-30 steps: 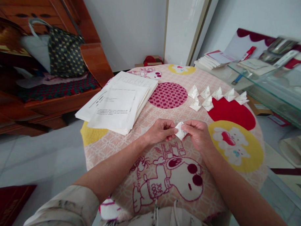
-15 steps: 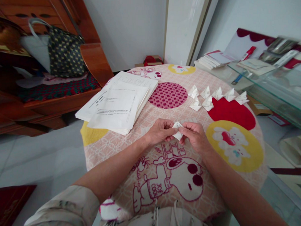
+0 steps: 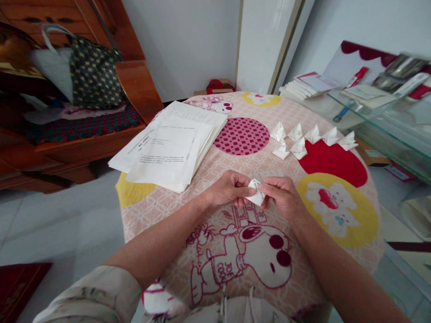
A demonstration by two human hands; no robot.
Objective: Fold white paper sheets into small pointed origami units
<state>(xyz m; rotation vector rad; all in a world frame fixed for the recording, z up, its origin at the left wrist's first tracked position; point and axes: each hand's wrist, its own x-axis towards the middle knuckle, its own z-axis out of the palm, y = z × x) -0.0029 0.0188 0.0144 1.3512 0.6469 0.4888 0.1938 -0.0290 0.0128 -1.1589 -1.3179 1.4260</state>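
Observation:
A small folded piece of printed paper (image 3: 257,193) is pinched between my two hands above the cloth-covered table. My left hand (image 3: 232,188) grips its left side with the thumb on top. From the right, my right hand (image 3: 280,196) holds the other edge between thumb and fingers; the fingertips underneath are partly hidden. Farther back on the right stand several folded paper pieces (image 3: 298,148) with pointed tips, in two rows. To the left lies a stack of printed sheets (image 3: 162,150).
A patterned tablecloth (image 3: 177,254) covers the round table. At the right, a glass shelf (image 3: 382,125) holds a metal container, a red marker (image 3: 357,77) and papers. A wooden bench (image 3: 133,88) with a dotted bag (image 3: 93,75) stands at the left.
The folded paper has turned slightly between my fingers and shows a flatter, wider face. Both hands stay in nearly the same place; the view has shifted very little.

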